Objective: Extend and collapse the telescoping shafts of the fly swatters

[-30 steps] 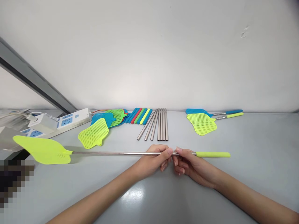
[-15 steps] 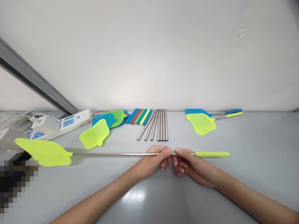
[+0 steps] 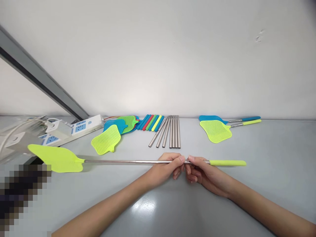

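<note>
A fly swatter [image 3: 111,161] with a yellow-green head, a long extended metal rod and a yellow-green grip lies level across my view. My left hand [image 3: 169,167] is closed on the rod, thumb on top. Close to its right, my right hand [image 3: 202,171] pinches the same rod just short of the grip. The thumbs point toward each other with a small gap of bare metal between them. Behind my hands lie several metal rods [image 3: 174,133], some parallel and some fanned out. Left of these are coloured grips [image 3: 151,122] in blue, red, green and yellow.
Loose swatter heads [image 3: 106,140] overlap at the back left, beside a white power strip [image 3: 87,126] with plugs and cables. At the back right lie a yellow-green swatter [image 3: 216,131] and a blue swatter [image 3: 209,117]. A wall rises behind the grey table [image 3: 177,210].
The whole scene has shifted slightly to the right in view. Both hands keep their hold on the fly swatter, with little visible change in their grip.
</note>
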Motion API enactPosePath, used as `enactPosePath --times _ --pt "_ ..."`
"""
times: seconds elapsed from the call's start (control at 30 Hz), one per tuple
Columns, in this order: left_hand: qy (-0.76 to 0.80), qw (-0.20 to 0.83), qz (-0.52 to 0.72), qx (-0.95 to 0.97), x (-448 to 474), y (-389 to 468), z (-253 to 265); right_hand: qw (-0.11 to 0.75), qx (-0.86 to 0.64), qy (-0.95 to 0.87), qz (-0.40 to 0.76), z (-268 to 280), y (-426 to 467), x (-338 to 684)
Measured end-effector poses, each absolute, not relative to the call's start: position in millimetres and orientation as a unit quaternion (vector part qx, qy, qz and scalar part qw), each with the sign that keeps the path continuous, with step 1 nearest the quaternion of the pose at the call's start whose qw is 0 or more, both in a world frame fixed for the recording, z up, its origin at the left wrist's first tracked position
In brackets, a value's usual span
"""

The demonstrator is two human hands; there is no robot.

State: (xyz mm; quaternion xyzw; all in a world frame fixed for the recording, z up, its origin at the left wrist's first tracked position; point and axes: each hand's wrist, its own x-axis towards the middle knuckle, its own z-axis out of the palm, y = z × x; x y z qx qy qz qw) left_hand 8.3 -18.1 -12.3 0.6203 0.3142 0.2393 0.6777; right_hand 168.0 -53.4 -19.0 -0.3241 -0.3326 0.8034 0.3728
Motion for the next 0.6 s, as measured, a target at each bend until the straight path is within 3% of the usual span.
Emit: enactPosePath --times 0.6 --pt "0.319 0.674 0.253 0.616 9.8 -22.9 -15.6 0.358 -0.305 -0.342 0.813 -21.7 -52.9 171.2"
